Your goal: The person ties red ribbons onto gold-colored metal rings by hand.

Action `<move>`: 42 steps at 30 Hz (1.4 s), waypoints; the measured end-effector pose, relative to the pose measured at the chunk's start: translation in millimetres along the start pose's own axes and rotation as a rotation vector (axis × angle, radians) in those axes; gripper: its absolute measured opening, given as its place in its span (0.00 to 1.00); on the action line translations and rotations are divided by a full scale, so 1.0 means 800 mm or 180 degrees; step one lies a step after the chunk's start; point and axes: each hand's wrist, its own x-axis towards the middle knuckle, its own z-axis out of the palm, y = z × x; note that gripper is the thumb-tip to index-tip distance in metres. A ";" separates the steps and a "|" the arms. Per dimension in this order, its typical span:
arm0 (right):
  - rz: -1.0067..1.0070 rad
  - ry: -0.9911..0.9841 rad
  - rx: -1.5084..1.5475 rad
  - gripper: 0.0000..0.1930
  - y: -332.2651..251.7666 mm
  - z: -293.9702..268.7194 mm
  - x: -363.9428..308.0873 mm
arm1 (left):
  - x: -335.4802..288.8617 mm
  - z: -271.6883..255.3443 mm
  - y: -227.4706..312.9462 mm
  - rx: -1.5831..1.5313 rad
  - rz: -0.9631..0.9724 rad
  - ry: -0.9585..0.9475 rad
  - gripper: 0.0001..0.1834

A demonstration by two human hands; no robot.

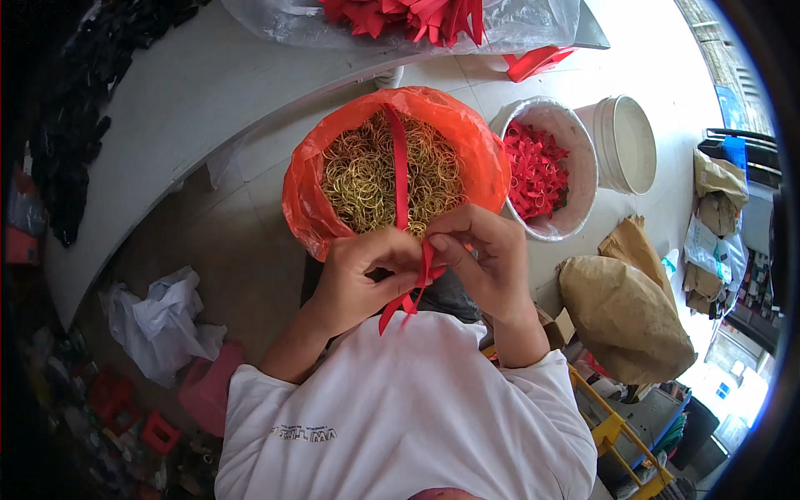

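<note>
Far left, ten o'clock: pale table, its edge bowing toward my view. Between eight and nine: crumpled white bag, apart from the left arm.

Twelve: orange bag, mouth spread wide around gold rings, probably set close for short reaches. A red strip lies over them; I can't tell whether it joins the held piece.

Centre: left hand pinches red ribbon, thumb against fingers; right hand pinches its top, I judge to keep the fold from slipping.

Two o'clock: lined bucket holding red bows, just beside the orange bag; white bucket beyond.

Floor tiles show table-side; brown sack, past three, crowds the right elbow.
</note>
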 end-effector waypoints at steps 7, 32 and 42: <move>0.0894 -0.0151 0.1043 0.03 0.019 0.004 -0.025 | -0.018 0.013 -0.015 -0.1388 -0.0074 0.0511 0.11; 0.0060 0.0550 -0.1719 0.05 0.040 -0.007 0.024 | -0.022 -0.003 -0.043 -0.1430 -0.0254 0.0455 0.05; 0.0738 0.0427 0.1775 0.05 0.038 0.019 -0.008 | 0.003 0.017 -0.039 -0.2453 -0.0125 0.0633 0.05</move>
